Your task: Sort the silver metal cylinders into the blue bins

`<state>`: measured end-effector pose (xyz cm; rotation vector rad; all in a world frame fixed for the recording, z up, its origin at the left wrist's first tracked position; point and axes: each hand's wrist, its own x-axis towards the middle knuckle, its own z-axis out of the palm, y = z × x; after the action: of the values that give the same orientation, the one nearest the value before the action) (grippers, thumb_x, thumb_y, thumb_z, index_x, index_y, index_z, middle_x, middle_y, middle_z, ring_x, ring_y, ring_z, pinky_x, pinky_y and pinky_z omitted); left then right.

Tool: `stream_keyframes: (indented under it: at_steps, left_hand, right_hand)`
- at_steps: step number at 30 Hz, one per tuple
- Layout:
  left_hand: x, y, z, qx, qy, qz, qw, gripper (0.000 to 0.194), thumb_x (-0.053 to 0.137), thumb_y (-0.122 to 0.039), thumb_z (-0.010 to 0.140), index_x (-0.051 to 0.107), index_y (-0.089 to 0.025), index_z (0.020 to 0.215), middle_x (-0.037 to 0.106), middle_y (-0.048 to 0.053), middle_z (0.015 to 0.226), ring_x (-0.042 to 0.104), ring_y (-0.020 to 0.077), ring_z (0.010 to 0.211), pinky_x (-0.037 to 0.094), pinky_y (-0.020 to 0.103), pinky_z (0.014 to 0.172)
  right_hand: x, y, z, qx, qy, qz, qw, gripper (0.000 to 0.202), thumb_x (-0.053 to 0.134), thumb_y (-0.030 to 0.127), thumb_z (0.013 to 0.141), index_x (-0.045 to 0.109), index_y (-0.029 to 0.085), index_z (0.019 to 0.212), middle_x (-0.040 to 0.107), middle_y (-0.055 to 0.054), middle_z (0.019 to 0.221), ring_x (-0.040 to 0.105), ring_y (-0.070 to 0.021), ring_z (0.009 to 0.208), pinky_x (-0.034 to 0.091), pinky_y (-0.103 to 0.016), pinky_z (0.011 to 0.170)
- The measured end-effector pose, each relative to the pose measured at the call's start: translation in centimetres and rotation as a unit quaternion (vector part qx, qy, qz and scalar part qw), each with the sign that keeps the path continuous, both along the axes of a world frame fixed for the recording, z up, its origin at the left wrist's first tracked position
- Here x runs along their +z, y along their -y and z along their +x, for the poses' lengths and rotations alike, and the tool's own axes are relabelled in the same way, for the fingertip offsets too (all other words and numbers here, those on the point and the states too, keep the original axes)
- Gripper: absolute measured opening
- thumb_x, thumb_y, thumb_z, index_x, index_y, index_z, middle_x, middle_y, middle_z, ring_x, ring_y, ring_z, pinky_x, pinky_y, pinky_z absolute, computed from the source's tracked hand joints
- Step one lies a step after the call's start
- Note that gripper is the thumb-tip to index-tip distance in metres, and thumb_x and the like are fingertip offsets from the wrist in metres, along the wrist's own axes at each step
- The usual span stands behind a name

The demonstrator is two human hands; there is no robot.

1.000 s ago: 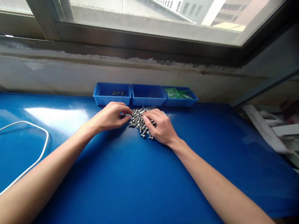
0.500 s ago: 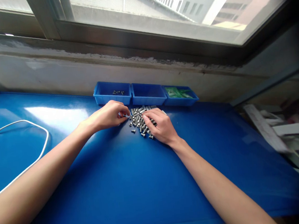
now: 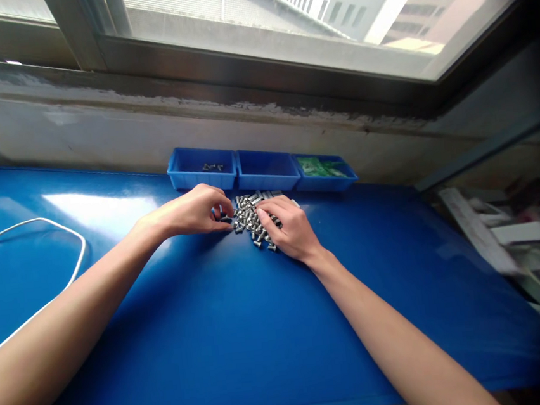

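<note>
So my left hand (image 3: 194,211) is at the left edge of a heap of small metal screws (image 3: 245,217), thumb and fingers curled with a gap between the tips. A few bits of metal show in that gap, but honestly can't tell if I'm pinching any. My right hand (image 3: 290,229) is lying over the right side of the heap, palm down, fingers bent; can't tell if anything's gripped under there. Heap's on the blue table (image 3: 225,334), just on the near side of three blue bins in a row. Left bin (image 3: 201,180) has some loose screws (image 3: 212,167) in it, then there's the middle bin (image 3: 269,182), and the right bin (image 3: 329,184) has green packets (image 3: 317,166). White cable (image 3: 81,243) loops across the table off to the left.
</note>
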<state>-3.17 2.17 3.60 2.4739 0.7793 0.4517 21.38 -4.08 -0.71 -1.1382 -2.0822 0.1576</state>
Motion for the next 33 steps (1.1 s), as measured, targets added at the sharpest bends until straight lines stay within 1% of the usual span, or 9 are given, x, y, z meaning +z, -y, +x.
stream_keyframes:
  at_steps: [5,13,16,18,21,24,27,29,33]
  left_hand:
    - [-0.2,-0.2,0.2,0.003,-0.012,0.006,1.000,0.015,0.063,-0.018,0.082,0.077,-0.016,0.085,0.076,0.005,0.083,0.069,0.0139,0.071,0.051,0.020,0.066]
    - [-0.2,0.0,0.5,0.025,0.047,0.010,0.999,0.023,0.061,-0.023,0.088,0.079,-0.017,0.100,0.074,0.008,0.093,0.068,0.0141,0.075,0.051,0.021,0.067]
    - [-0.5,-0.1,1.1,0.099,0.163,-0.057,0.980,0.022,0.067,-0.030,0.086,0.079,-0.014,0.097,0.075,0.009,0.097,0.072,0.0164,0.079,0.055,0.022,0.069]
    - [-0.6,-0.2,1.3,0.184,0.254,-0.091,0.945,0.027,0.072,-0.035,0.083,0.078,-0.013,0.097,0.076,0.010,0.097,0.074,0.0196,0.082,0.058,0.025,0.073]
    - [-0.6,-0.5,1.2,0.289,0.337,-0.090,0.891,0.038,0.076,-0.042,0.081,0.076,-0.012,0.104,0.077,0.011,0.098,0.075,0.0232,0.088,0.061,0.031,0.081]
    - [-0.7,-0.7,1.0,0.327,0.361,-0.079,0.870,0.047,0.077,-0.044,0.080,0.074,-0.012,0.114,0.077,0.013,0.107,0.075,0.0253,0.097,0.060,0.035,0.090]
    - [-0.7,-0.6,1.0,0.322,0.359,-0.068,0.874,0.044,0.075,-0.040,0.082,0.073,-0.012,0.115,0.076,0.012,0.109,0.074,0.0252,0.101,0.059,0.034,0.093]
    - [-0.6,-0.4,1.1,0.289,0.339,-0.041,0.895,0.035,0.072,-0.036,0.084,0.075,-0.012,0.110,0.077,0.011,0.104,0.075,0.0228,0.096,0.059,0.031,0.090]
    - [-0.3,-0.1,0.9,0.110,0.181,0.039,0.976,0.023,0.068,-0.028,0.084,0.078,-0.014,0.099,0.078,0.008,0.096,0.073,0.0182,0.082,0.057,0.026,0.079]
  right_hand:
    - [0.0,-0.1,0.0,0.002,0.002,0.003,1.000,0.018,0.052,0.027,0.099,0.068,0.021,0.093,0.075,-0.008,0.101,0.067,-0.0243,0.098,0.054,-0.044,0.093]
    - [0.1,0.0,0.0,0.003,0.001,0.000,1.000,0.019,0.052,0.027,0.100,0.069,0.021,0.093,0.075,-0.008,0.102,0.067,-0.0242,0.099,0.054,-0.043,0.094]
    - [0.1,0.0,-0.1,0.002,-0.001,-0.001,1.000,0.019,0.052,0.028,0.100,0.069,0.022,0.093,0.075,-0.008,0.101,0.067,-0.0244,0.099,0.054,-0.043,0.094]
    - [0.1,0.0,-0.1,0.002,-0.002,-0.001,1.000,0.020,0.052,0.029,0.100,0.069,0.022,0.093,0.075,-0.008,0.101,0.067,-0.0245,0.098,0.054,-0.044,0.093]
    - [0.0,0.0,0.0,0.002,-0.005,-0.002,1.000,0.021,0.051,0.030,0.100,0.069,0.022,0.093,0.075,-0.008,0.101,0.067,-0.0245,0.098,0.054,-0.044,0.093]
    - [-0.1,0.0,0.0,0.004,-0.007,-0.002,1.000,0.021,0.051,0.030,0.100,0.069,0.022,0.093,0.075,-0.007,0.100,0.067,-0.0246,0.098,0.054,-0.044,0.093]
    - [-0.1,0.0,0.0,0.003,-0.008,-0.002,1.000,0.021,0.051,0.030,0.100,0.069,0.022,0.093,0.075,-0.008,0.100,0.067,-0.0246,0.098,0.054,-0.044,0.093]
    - [0.0,0.0,0.0,0.003,-0.008,-0.002,1.000,0.020,0.052,0.030,0.100,0.069,0.022,0.093,0.075,-0.008,0.100,0.067,-0.0247,0.098,0.055,-0.044,0.093]
    - [0.1,0.0,-0.1,0.003,-0.002,0.002,1.000,0.020,0.052,0.029,0.100,0.069,0.021,0.093,0.075,-0.008,0.101,0.067,-0.0247,0.098,0.054,-0.044,0.094]
